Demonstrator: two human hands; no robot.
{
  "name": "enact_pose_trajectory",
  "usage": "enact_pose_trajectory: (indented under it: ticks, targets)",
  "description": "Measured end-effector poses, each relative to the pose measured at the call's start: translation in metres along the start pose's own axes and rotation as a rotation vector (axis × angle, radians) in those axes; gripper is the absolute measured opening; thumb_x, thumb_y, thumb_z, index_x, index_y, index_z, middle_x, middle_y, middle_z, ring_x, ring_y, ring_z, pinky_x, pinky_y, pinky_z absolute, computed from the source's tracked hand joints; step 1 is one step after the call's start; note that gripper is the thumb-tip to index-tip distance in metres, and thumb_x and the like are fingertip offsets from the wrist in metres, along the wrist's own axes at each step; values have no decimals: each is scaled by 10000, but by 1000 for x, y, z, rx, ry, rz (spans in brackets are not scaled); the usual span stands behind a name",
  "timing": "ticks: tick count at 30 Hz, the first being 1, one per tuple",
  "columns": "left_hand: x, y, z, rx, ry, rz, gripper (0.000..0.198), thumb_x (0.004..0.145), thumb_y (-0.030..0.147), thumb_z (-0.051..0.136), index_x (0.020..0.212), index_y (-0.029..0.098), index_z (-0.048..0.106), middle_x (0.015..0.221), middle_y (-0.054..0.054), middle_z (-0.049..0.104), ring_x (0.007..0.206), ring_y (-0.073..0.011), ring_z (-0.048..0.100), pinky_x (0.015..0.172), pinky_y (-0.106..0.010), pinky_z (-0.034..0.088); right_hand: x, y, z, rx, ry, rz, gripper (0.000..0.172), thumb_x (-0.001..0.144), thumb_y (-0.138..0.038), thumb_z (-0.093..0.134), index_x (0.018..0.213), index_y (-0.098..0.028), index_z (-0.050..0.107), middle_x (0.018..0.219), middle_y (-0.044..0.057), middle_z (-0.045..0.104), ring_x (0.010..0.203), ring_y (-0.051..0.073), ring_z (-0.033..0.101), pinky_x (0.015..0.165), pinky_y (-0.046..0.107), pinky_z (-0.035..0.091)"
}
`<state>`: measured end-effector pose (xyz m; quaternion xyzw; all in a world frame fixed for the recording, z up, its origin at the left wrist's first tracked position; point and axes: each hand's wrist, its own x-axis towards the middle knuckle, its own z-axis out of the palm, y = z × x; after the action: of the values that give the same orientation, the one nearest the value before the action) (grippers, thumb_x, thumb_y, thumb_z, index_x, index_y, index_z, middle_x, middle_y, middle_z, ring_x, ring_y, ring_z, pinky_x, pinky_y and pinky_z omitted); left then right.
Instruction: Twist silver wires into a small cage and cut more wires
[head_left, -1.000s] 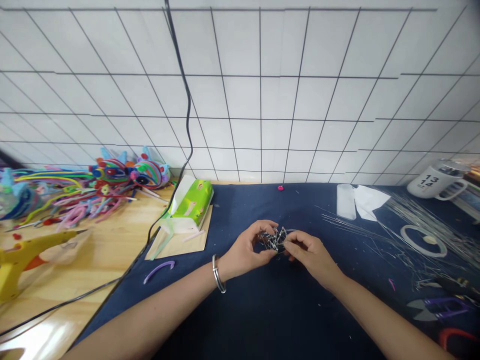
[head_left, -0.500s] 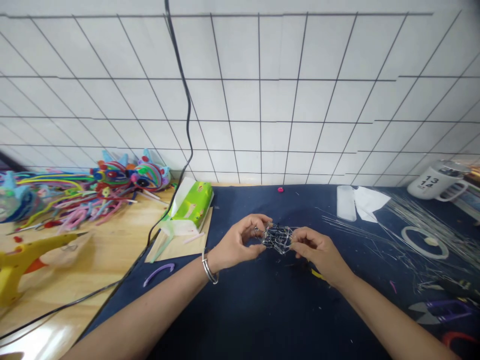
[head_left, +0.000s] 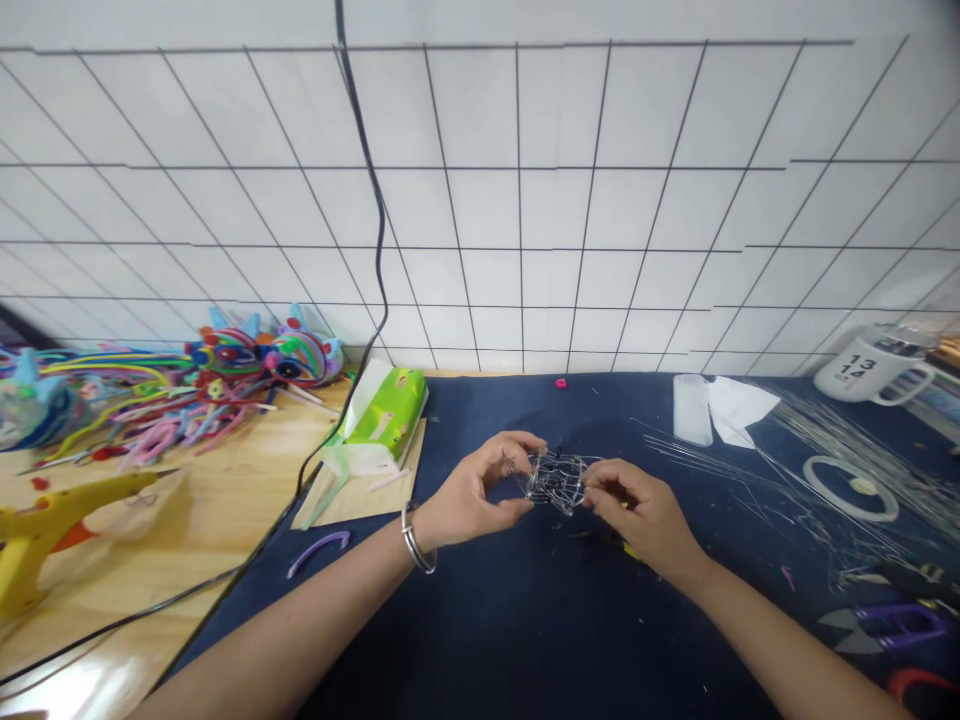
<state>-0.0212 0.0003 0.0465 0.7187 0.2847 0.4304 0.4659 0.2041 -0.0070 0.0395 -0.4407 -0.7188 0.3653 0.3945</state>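
Note:
Between my hands, above the dark blue mat, is a small openwork wire frame of bent silvery wires. My left hand grips its left side, thumb below and fingers above. At the right side, my right hand pinches the frame's edge between thumb and fingertips; the exact wire there is hidden. A small yellow piece shows just below my right hand, partly covered by it. A silver bangle circles my left wrist.
Left, a yellow glue gun, colourful pipe cleaners and a green tissue pack. Right, loose wires, a tape ring, purple-handled snips and a white mug. A black cable hangs down the tiled wall.
The wire frame has turned slightly in my fingers, and its wires look denser from this angle. Both hands keep nearly the same place and grip. The view has tilted up a little.

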Motion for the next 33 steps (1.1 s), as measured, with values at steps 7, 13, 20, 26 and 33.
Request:
enact_pose_trajectory:
  ticks: [7,13,20,26,33]
  targets:
    - [0,1,3,118,-14,32,285,687,112,613,929,160,471,1203,-127,418,1068,-209,487,897,-379,426,-1,3,0,-192,60,-71,96,811,-254,485,811,-203,567,725,-1,592,645,121,538,630,238,415]
    - [-1,1,10,226,-19,40,296,691,170,639,952,165,499,1204,-119,457,1078,-211,488,902,-374,423,0,0,3,-260,87,-61,88,803,-226,485,816,-212,570,719,-11,598,628,116,538,612,224,406]
    - [-4,1,34,266,45,15,278,688,185,642,935,164,515,1165,-103,480,1004,-182,517,859,-336,448,-1,-4,19,-271,124,-53,127,786,-144,462,835,-205,563,765,-13,589,696,115,547,668,225,403]
    - [-4,1,25,215,66,39,280,641,101,634,860,164,472,1101,-96,468,989,-189,496,854,-356,431,0,-4,11,-208,84,52,63,791,-201,474,789,-205,537,664,-30,556,598,105,526,590,221,406]
    - [-1,-7,10,54,77,26,292,650,50,595,869,163,438,1141,-108,415,1034,-192,473,894,-371,401,2,0,1,-44,19,138,77,798,-264,489,803,-206,539,675,-24,552,616,112,558,593,223,443]
